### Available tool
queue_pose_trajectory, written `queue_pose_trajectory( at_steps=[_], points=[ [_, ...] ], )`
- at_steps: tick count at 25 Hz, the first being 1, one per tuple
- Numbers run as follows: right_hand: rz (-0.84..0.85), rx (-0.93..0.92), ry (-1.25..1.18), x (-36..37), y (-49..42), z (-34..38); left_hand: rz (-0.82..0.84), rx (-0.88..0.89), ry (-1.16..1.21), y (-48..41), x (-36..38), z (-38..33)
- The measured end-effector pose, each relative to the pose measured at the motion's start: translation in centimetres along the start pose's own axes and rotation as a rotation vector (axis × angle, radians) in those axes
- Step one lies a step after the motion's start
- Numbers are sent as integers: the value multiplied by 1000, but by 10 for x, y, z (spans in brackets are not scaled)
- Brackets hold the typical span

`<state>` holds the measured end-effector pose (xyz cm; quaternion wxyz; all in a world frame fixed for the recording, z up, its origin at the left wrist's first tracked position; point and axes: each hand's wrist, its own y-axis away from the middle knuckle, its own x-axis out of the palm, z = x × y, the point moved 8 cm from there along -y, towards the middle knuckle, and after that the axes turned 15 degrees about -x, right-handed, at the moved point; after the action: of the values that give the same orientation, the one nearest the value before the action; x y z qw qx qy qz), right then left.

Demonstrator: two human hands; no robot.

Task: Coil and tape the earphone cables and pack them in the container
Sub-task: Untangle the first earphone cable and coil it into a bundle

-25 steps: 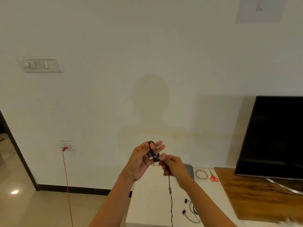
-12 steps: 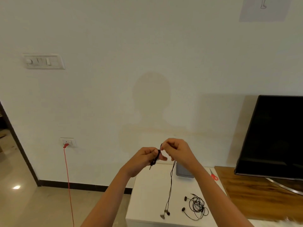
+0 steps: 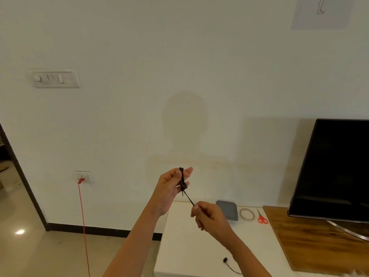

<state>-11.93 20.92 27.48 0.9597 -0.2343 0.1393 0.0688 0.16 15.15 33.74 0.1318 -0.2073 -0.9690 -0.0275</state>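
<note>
Dropping from the left hand's level, the right hand (image 3: 207, 216) is now sitting below and to the right of it, drawing straight the strand that was hanging slack half a second ago. Nearest, a second earphone (image 3: 225, 260) is lying on the white table (image 3: 179, 246) beneath the right forearm, partly hidden by it. The right thumb and forefinger are pinching the end of the earphone cable (image 3: 182, 181). This tail is running taut up and to the left, its long axis slanting toward the left hand (image 3: 169, 188), which is gripping the bundled coil, standing nearly upright against its fingers. Beyond the right hand, the grey container (image 3: 227, 210) is resting on the table, with a tape roll (image 3: 247, 214) and red scissors (image 3: 262, 216) lying to its right, farther from both hands.
</note>
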Motion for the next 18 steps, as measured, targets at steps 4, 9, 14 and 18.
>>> queue_pose_trajectory(
  at_steps=[4, 9, 14, 18],
  points=[
    [49, -204, 325, -20, -15, 31, -56, -31, -511, -3, 1, 11],
    [142, -272, 781, -50, -52, 61, 51, -175, -674, 1, 15, 30],
    [-52, -102, 141, -76, -66, 40, 235, -315, -165, 15, 32, 39],
    [-102, 45, -172, -39, -36, 4, 279, -200, 201, 16, 45, 19]
  ],
)
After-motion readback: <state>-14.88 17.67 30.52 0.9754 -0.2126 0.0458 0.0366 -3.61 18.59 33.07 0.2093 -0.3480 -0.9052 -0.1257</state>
